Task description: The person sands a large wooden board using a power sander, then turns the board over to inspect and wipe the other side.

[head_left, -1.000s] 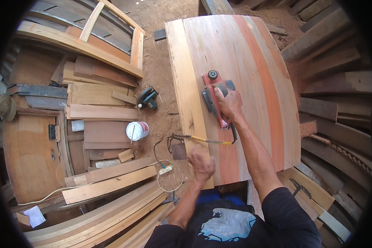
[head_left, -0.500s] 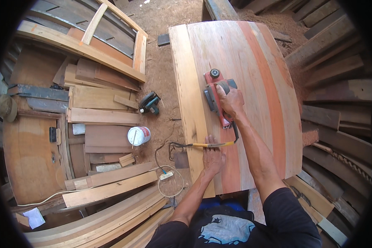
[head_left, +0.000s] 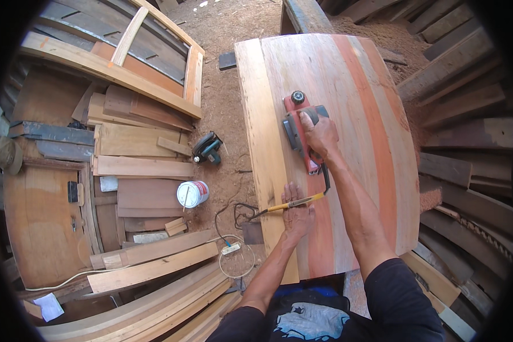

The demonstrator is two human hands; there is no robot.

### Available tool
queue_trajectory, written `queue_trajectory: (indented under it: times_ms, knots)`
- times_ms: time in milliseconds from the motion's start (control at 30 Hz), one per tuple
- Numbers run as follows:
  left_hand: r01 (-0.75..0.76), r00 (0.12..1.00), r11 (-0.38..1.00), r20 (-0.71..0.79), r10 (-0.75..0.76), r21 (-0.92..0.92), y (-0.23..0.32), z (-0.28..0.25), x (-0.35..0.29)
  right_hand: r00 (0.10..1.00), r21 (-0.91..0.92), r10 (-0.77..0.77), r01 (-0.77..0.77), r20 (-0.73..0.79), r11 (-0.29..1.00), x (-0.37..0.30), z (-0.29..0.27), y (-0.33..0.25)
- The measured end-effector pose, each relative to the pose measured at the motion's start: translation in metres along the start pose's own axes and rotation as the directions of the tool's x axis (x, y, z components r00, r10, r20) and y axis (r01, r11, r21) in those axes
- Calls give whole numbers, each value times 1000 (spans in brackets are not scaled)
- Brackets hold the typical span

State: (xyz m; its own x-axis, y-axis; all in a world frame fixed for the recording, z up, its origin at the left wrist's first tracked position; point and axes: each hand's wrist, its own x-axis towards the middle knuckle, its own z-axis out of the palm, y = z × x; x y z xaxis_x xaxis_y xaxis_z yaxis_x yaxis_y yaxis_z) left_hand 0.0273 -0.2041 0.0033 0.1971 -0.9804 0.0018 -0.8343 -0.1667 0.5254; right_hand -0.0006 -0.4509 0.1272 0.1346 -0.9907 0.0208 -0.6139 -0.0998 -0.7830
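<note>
A wide wooden panel [head_left: 350, 188] of pale, yellow and reddish strips lies in front of me. My right hand [head_left: 322, 137] is wrapped round the handle of a red electric hand planer [head_left: 299, 103] with a dark front knob, which rests on the panel left of its middle. Nearer to me, my left hand [head_left: 297, 218] lies flat on the panel with the fingers stretched out. The planer's cord [head_left: 276, 207], with a yellow section, runs across the back of that hand and off the panel's left edge.
On the floor to the left are a dark green power saw [head_left: 208, 149], a white bucket [head_left: 192, 194] and a power strip [head_left: 231, 249]. Stacked boards [head_left: 148, 166] and a wooden frame [head_left: 114, 71] fill the left side. More planks [head_left: 459, 196] lean at the right.
The planer, with my right hand on it, has slid slightly forward along the panel. My left hand has shifted a little forward too. The whole view has tilted slightly.
</note>
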Motion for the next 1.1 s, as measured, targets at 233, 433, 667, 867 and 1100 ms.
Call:
queue_trajectory:
  times_ms: [233,433,667,867,1100]
  knots:
    - [-39,998,999,-43,39,-5,0,1,27,998,-76,63,-63,5,995,26,4,-7]
    - [-71,991,997,-112,69,-19,0,3,51,991,-71,124,-120,59,990,46,5,-14]
    - [-86,987,996,-135,86,2,-2,5,76,998,11,61,-62,35,998,67,10,-18]
    - [-73,989,997,-131,72,-3,-2,1,102,990,-65,126,-122,62,990,90,17,-16]
    - [-51,989,996,-134,60,72,-8,-1,134,993,-17,91,-90,73,996,112,17,-33]
